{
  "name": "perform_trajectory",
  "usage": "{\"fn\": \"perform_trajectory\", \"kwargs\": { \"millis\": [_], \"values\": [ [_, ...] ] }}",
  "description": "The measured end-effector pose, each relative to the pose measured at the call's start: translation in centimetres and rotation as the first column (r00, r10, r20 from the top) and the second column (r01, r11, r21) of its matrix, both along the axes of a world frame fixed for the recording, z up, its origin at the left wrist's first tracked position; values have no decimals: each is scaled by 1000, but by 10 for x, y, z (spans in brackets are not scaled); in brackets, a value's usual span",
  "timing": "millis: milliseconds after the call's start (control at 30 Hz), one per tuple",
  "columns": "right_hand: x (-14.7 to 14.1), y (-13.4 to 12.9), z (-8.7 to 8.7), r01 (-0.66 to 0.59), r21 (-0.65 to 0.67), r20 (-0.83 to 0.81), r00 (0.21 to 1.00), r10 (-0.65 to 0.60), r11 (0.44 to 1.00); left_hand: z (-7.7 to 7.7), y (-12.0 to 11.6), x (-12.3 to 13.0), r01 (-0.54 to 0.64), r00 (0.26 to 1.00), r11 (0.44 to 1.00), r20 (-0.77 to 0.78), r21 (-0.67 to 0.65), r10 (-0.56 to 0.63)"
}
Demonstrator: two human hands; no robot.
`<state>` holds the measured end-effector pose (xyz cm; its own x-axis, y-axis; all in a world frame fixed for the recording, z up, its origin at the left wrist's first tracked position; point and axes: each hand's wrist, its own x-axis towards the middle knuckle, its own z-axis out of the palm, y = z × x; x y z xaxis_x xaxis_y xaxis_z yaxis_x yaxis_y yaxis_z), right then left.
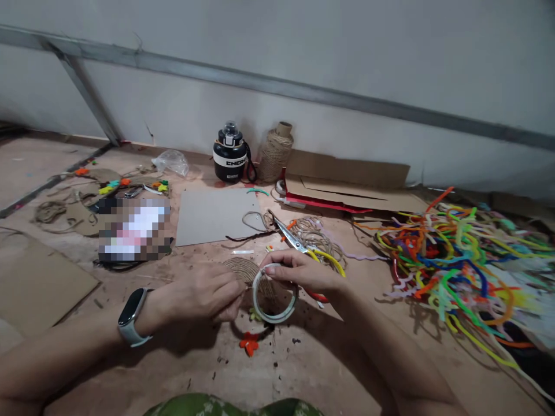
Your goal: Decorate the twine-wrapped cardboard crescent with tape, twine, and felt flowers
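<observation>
Beyond and left of the orange flower (249, 344), the left hand's (221, 289) fingers are being held curled, contents unclear. Beyond and right of it, a tape roll (275, 319), probably light and stiff, is being pinched by the right hand (303, 268) at its rim, seemingly a secure hold.

One pale ring (257, 303); one scissors pair (299, 241); one bottle (229, 164); one twine spool (276, 155); one wristband (131, 315); one clear plastic bag (173, 164); one loose orange flower (249, 344); chenille stems (455, 248) tangled, too many to count.
</observation>
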<state>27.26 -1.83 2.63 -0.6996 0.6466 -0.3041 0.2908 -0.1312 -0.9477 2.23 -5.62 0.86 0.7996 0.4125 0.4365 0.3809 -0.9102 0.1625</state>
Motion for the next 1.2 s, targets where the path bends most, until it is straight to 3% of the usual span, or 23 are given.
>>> {"fn": "perform_trajectory", "kwargs": {
  "millis": [100, 167, 233, 333, 433, 467, 500, 567, 700, 767, 800, 967, 1000, 1067, 1133, 1200],
  "values": [
    [6, -3, -7, 49, -99, -17, 999, -50, 994, 11, -2, 1, 10, 997, 975, 77, -223, 8],
    [10, -11, -12, 66, -112, -37, 997, -71, 991, 17, -3, 3, 46, 992, 888, 127, -457, 14],
    [14, -24, -16, 67, -134, -70, 995, -77, 989, 20, -5, 6, 87, 990, 742, 142, -665, 11],
    [16, -49, -17, 22, -123, -114, 993, -36, 992, 20, -6, 13, 126, 989, 479, 148, -869, 9],
    [11, -74, -14, -25, 83, -84, 996, 32, 996, 17, -8, 20, 185, 982, 157, 190, -970, 18],
    [8, -81, -13, -23, 152, -73, 997, 35, 988, 16, -9, 23, 200, 979, 79, 203, -977, 22],
    [4, -87, -12, -6, 197, -52, 999, 17, 980, 15, -10, 25, 206, 978, 38, 207, -978, 29],
    [-4, -96, -12, 43, 251, -26, 999, -38, 967, 14, -13, 29, 201, 979, 30, 202, -979, 41],
    [-17, -105, -14, 174, 225, -144, 979, -144, 959, 13, -16, 30, 217, 976, -20, 216, -976, 32],
    [-19, -106, -15, 202, 155, -157, 972, -177, 967, 15, -15, 28, 208, 978, 4, 208, -978, 5],
    [-19, -105, -15, 209, 108, -139, 971, -193, 972, 17, -13, 27, 185, 983, 64, 185, -981, -16],
    [-9, -101, 1, 223, -187, -96, 965, -244, 957, 31, 10, 24, 32, 997, 540, -13, -841, -79],
    [-7, -100, 6, 244, -256, -103, 955, -277, 935, 33, 16, 25, 14, 997, 609, -37, -793, -70],
    [-3, -101, 13, 297, -400, -101, 926, -363, 867, 33, 28, 29, -16, 994, 679, -83, -734, -67],
    [0, -103, 14, 324, -492, -93, 903, -419, 808, 29, 39, 33, -61, 988, 710, -145, -701, -58],
    [3, -105, 7, 316, -513, -108, 898, -426, 798, 23, 48, 37, -97, 977, 724, -204, -683, -62]
  ]
}}
